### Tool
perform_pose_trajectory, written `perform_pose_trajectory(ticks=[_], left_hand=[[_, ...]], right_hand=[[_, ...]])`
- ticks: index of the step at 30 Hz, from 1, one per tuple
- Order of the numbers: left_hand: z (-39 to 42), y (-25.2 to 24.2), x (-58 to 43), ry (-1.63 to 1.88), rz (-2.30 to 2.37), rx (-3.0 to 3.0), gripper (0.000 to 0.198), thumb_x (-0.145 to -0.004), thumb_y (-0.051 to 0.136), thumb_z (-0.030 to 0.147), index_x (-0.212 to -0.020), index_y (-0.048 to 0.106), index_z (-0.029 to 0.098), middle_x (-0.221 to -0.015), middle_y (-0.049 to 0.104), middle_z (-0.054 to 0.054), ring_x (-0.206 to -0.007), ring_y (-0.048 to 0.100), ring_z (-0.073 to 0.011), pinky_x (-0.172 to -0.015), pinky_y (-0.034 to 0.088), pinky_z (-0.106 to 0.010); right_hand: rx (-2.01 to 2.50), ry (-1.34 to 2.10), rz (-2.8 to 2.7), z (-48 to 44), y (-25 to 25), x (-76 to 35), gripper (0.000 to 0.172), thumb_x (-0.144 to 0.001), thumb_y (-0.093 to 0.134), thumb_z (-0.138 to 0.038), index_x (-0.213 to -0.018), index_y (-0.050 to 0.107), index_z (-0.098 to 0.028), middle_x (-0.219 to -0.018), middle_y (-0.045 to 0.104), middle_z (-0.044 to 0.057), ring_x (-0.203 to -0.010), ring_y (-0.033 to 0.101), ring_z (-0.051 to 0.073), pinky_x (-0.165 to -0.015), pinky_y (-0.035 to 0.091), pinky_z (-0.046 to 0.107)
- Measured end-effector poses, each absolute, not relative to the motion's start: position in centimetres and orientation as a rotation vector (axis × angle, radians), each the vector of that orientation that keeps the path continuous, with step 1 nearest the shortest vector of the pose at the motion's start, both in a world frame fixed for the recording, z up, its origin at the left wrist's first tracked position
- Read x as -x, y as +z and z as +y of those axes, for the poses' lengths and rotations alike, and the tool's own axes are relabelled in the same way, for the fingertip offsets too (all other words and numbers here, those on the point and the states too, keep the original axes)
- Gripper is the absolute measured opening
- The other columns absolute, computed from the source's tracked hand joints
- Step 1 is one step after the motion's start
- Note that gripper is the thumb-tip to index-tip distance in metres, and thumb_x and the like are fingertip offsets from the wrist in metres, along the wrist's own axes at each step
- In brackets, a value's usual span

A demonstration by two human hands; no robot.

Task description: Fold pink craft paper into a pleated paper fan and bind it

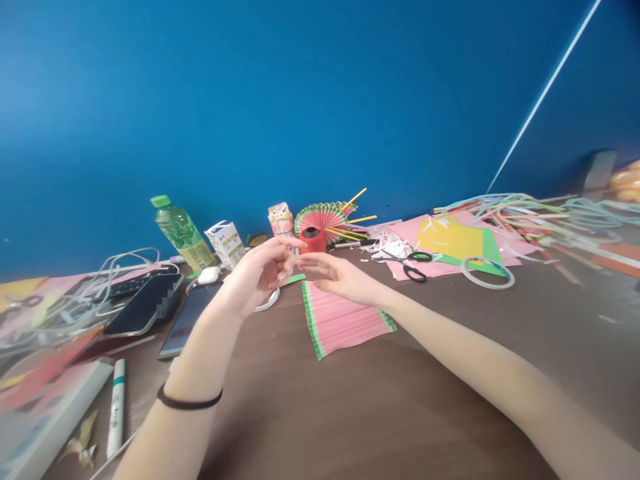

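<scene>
My left hand (264, 270), with a black band on its wrist, is over the middle of the table. Its index finger stretches out in front of a red object with a dark round top (313, 243); the other fingers curl loosely, and I see nothing held. Facing it, my right hand (345, 276) has its fingers stretched out and holds nothing visible. The fingertips of both come close together; whether they touch I cannot tell. Below the right hand lies a pleated pink paper sheet (345, 323) with green edges. Behind the hands is a pink-and-green folded paper fan (323, 219).
Black-handled scissors (415, 267), coloured paper (447, 241) and a white ring (487, 273) lie right, with many paper strips beyond. Left are a green-capped bottle (183, 233), a small carton (226, 243), phones (145, 303), tangled cables and a marker (117, 407). A blue wall stands behind.
</scene>
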State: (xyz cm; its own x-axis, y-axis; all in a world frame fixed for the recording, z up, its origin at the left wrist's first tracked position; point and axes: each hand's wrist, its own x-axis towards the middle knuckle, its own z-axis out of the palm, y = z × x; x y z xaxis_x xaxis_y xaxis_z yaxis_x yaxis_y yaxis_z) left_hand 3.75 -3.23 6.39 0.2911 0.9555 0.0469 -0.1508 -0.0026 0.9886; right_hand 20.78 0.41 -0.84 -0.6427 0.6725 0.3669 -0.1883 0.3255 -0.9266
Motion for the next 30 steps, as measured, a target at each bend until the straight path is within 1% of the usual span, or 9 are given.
perform_pose_trajectory(ticks=[3, 8, 13, 15, 17, 19, 22, 25, 30], left_hand=[[-3.2, 6.5, -3.3, 1.121, 0.858, -1.262, 0.015, -0.075, 0.05, 0.019, -0.085, 0.06, 0.013, -0.053, 0.043, 0.003, -0.04, 0.034, -0.0029, -0.037, 0.023, -0.015], [-3.1, 6.8, -2.9, 1.207, 0.921, -1.215, 0.014, -0.072, 0.052, 0.018, -0.08, 0.061, 0.012, -0.051, 0.041, 0.004, -0.039, 0.032, -0.003, -0.035, 0.02, -0.015], [-3.0, 6.7, -2.9, 1.206, 0.917, -1.2, 0.014, -0.073, 0.052, 0.021, -0.079, 0.061, 0.013, -0.052, 0.04, 0.003, -0.04, 0.033, -0.0036, -0.035, 0.022, -0.016], [-2.9, 6.4, -3.0, 1.186, 0.888, -1.209, 0.015, -0.074, 0.052, 0.022, -0.08, 0.062, 0.013, -0.053, 0.041, 0.003, -0.042, 0.034, -0.0039, -0.036, 0.023, -0.016], [-2.8, 6.1, -3.2, 1.161, 0.861, -1.207, 0.015, -0.075, 0.051, 0.022, -0.08, 0.062, 0.013, -0.053, 0.041, 0.003, -0.043, 0.036, -0.0041, -0.037, 0.026, -0.015], [-2.8, 5.7, -3.6, 1.12, 0.849, -1.196, 0.014, -0.076, 0.05, 0.021, -0.079, 0.061, 0.013, -0.053, 0.04, 0.003, -0.043, 0.036, -0.0041, -0.039, 0.027, -0.015], [-2.8, 5.0, -4.2, 1.014, 0.835, -1.21, 0.016, -0.078, 0.048, 0.023, -0.081, 0.062, 0.014, -0.055, 0.043, 0.003, -0.044, 0.038, -0.0047, -0.042, 0.03, -0.016], [-2.8, 4.4, -4.5, 0.902, 0.848, -1.263, 0.02, -0.08, 0.046, 0.027, -0.085, 0.062, 0.016, -0.06, 0.047, 0.001, -0.049, 0.042, -0.0065, -0.046, 0.035, -0.018], [-2.8, 3.9, -4.4, 0.838, 0.899, -1.319, 0.022, -0.08, 0.045, 0.03, -0.086, 0.061, 0.016, -0.062, 0.048, 0.001, -0.052, 0.045, -0.0087, -0.048, 0.036, -0.02]], right_hand=[[0.602, 1.285, -1.767, 2.5, -1.4, -21.9, 0.048, -0.07, 0.051, -0.011, -0.118, 0.046, -0.021, -0.131, 0.045, 0.008, -0.122, 0.041, 0.019, -0.1, 0.036, 0.038], [1.3, 0.923, -1.591, 6.2, -2.6, -25.5, 0.049, -0.064, 0.046, -0.007, -0.112, 0.052, -0.015, -0.123, 0.053, 0.011, -0.113, 0.05, 0.02, -0.096, 0.04, 0.036], [1.507, 0.707, -1.463, 7.2, -2.8, -28.4, 0.044, -0.062, 0.043, -0.009, -0.104, 0.056, -0.011, -0.117, 0.055, 0.015, -0.112, 0.048, 0.028, -0.094, 0.038, 0.045], [1.499, 0.577, -1.448, 7.0, -2.3, -28.4, 0.043, -0.061, 0.041, -0.008, -0.101, 0.058, -0.013, -0.119, 0.053, 0.012, -0.117, 0.043, 0.026, -0.098, 0.033, 0.042], [1.399, 0.515, -1.508, 6.3, -1.6, -27.6, 0.037, -0.062, 0.04, -0.008, -0.092, 0.06, -0.014, -0.114, 0.055, 0.011, -0.111, 0.047, 0.022, -0.094, 0.037, 0.036], [1.254, 0.749, -1.6, 5.2, -0.7, -26.3, 0.029, -0.065, 0.042, -0.011, -0.087, 0.06, -0.014, -0.103, 0.061, 0.01, -0.083, 0.06, 0.018, -0.073, 0.047, 0.03], [0.868, 1.241, -1.766, 2.8, 0.6, -24.2, 0.024, -0.075, 0.045, -0.021, -0.094, 0.058, -0.015, -0.102, 0.062, 0.008, -0.056, 0.059, 0.009, -0.051, 0.043, 0.022], [0.643, 1.5, -1.905, 0.6, 1.5, -22.7, 0.026, -0.076, 0.054, -0.027, -0.099, 0.057, -0.015, -0.096, 0.064, 0.008, -0.059, 0.061, 0.01, -0.05, 0.042, 0.02], [0.536, 1.63, -1.89, -0.4, 1.4, -22.0, 0.023, -0.072, 0.06, -0.022, -0.093, 0.056, -0.015, -0.087, 0.064, 0.005, -0.073, 0.062, 0.013, -0.069, 0.049, 0.027]])
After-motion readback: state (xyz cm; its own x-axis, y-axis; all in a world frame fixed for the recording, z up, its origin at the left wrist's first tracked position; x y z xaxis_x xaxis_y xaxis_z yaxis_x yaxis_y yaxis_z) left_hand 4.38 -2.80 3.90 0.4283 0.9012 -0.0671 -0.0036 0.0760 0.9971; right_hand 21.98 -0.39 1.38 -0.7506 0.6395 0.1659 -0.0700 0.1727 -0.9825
